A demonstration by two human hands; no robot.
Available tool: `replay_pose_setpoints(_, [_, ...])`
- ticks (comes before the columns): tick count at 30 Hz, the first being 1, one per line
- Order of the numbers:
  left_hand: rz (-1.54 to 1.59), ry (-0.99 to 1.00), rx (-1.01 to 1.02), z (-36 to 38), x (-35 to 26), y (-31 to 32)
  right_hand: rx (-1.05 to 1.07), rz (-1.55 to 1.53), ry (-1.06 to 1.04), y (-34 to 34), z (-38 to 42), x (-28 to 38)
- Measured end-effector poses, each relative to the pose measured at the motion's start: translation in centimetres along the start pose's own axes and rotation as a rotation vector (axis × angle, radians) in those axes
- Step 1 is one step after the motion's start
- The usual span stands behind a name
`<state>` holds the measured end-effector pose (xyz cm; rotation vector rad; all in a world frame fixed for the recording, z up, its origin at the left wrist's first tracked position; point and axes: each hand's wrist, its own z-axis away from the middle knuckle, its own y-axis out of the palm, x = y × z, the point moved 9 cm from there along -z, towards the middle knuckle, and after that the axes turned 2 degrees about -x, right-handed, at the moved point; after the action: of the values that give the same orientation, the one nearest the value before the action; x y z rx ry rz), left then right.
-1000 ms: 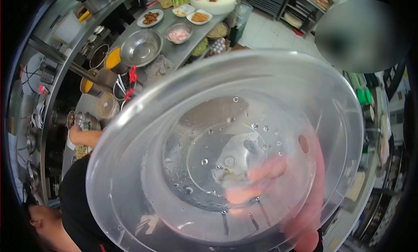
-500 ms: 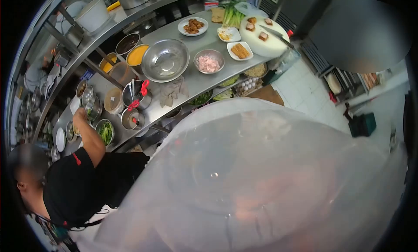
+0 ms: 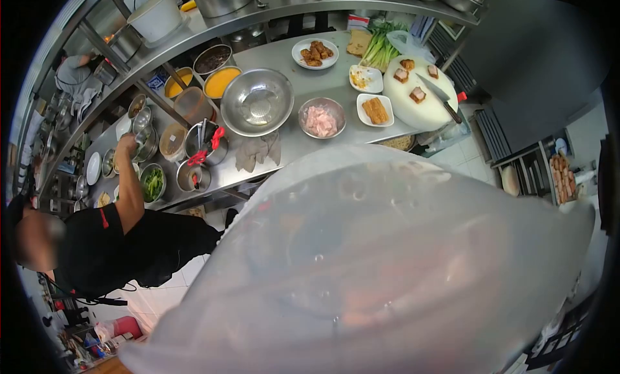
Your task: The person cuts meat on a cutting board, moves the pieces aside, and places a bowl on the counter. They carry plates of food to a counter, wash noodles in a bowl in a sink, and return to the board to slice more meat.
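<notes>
A large translucent plastic bag [image 3: 387,258], puffed out and wrinkled, fills the lower middle of the head view, close to the camera. It stretches from a corner at the lower left to a pointed corner at the right. Blurred pinkish patches show faintly through the film; I cannot make out what they are. Neither of my hands can be seen clearly; the bag covers the area where they would show. Beyond its upper edge, on the steel counter [image 3: 284,93], are a bowl of raw pale pink meat [image 3: 321,121] and a wide metal basin [image 3: 257,103].
At left a co-worker in black [image 3: 123,245] reaches over bowls. A round white cutting board [image 3: 413,109] holds meat pieces and a knife [image 3: 445,108]. Fried food sits on a plate [image 3: 315,53]. Red-handled scissors [image 3: 210,148] stand in a pot. An overhead steel shelf [image 3: 278,4] carries pots.
The view has shifted, so the counter appears farther right and slightly lower. The bag's shape has changed, its right corner now more pointed. The co-worker's head and arm have moved.
</notes>
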<state>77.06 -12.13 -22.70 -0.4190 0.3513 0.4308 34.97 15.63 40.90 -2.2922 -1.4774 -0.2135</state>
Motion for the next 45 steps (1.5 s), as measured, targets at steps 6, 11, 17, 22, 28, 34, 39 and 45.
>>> replay_pose_setpoints(6, [0.006, -0.013, 0.006, -1.4, -2.4, 1.7, -0.132, -0.228, 0.271, -4.0, -1.8, -2.2])
replay_pose_setpoints(11, [-0.019, -0.004, 0.022, -4.4, -6.4, 2.2, -0.266, -0.367, 0.477, -7.0, -3.1, -4.5])
replay_pose_setpoints(17, [-0.05, 0.039, 0.05, -7.5, -13.0, 2.3, -0.398, -0.426, 0.616, -9.6, -4.2, -7.4])
replay_pose_setpoints(22, [-0.056, 0.106, 0.071, -9.3, -19.5, 2.1, -0.481, -0.448, 0.696, -11.2, -4.8, -9.5])
replay_pose_setpoints(28, [-0.065, 0.117, 0.049, -10.6, -22.5, 1.9, -0.559, -0.484, 0.768, -12.5, -5.3, -11.5])
replay_pose_setpoints(34, [-0.044, 0.084, 0.034, -9.9, -22.9, 2.7, -0.599, -0.512, 0.819, -14.3, -5.7, -13.2])
replay_pose_setpoints(39, [-0.013, 0.035, 0.019, -8.9, -21.0, 4.1, -0.623, -0.554, 0.857, -15.6, -5.5, -13.4])
replay_pose_setpoints(45, [0.047, -0.011, -0.021, -6.9, -18.1, 7.5, -0.632, -0.611, 0.898, -17.7, -4.5, -12.8])
